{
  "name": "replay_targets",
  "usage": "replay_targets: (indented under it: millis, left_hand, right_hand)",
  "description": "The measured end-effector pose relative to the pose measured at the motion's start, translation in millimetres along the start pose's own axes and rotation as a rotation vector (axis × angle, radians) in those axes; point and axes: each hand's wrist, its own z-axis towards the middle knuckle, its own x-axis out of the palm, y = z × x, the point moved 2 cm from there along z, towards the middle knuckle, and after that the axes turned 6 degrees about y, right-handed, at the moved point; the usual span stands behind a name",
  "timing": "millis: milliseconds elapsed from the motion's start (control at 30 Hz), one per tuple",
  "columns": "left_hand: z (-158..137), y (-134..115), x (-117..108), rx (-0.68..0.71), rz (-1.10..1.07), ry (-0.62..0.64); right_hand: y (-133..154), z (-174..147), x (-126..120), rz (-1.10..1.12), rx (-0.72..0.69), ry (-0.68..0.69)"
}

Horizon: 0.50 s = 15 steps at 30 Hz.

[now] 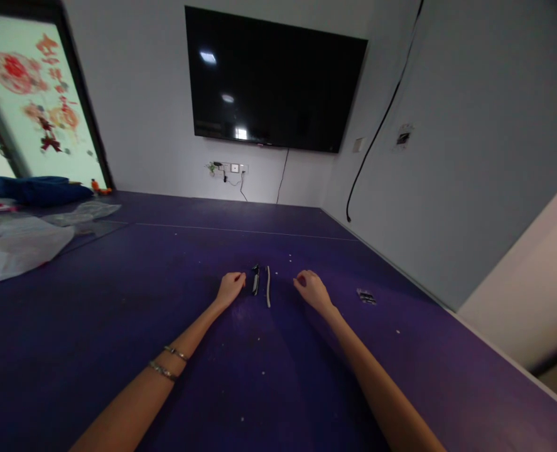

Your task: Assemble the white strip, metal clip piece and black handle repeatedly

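My left hand (232,287) rests on the purple surface with its fingers curled closed, and nothing shows in it. Just right of its fingertips lies a narrow black item with a pale strip along it (255,280); it is too small to name. Beside that, a thin, slightly bent greyish-beige strip (268,287) lies lengthwise, apart from both hands. My right hand (313,288) is farther right, its fingers loosely bent with a gap between thumb and forefinger. It holds nothing that I can see. Two bracelets (163,370) circle my left forearm.
A small clear packet with dark contents (367,296) lies right of my right hand. White scraps (263,373) dot the purple surface (203,389). Plastic bags (24,248) and blue cloth (40,190) lie far left. A black cable (375,135) hangs by the wall-mounted television (273,81).
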Motion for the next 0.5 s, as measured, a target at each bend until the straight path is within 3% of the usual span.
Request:
replay_targets:
  millis: [67,233,367,500]
  left_hand:
    - [1,1,0,0.004,-0.004,0.002]
    - [1,1,0,0.006,-0.005,0.003]
    - [0,-2,-2,-0.005,0.0,0.007]
    - [0,-2,-2,-0.019,0.014,0.01]
  right_hand:
    - [-38,-6,-12,0.012,-0.03,-0.073]
    - [-132,-31,-44,-0.077,0.041,-0.195]
    - [-180,-51,-60,-0.168,0.114,-0.093]
    - [-201,-62,-65,-0.153,0.178,0.006]
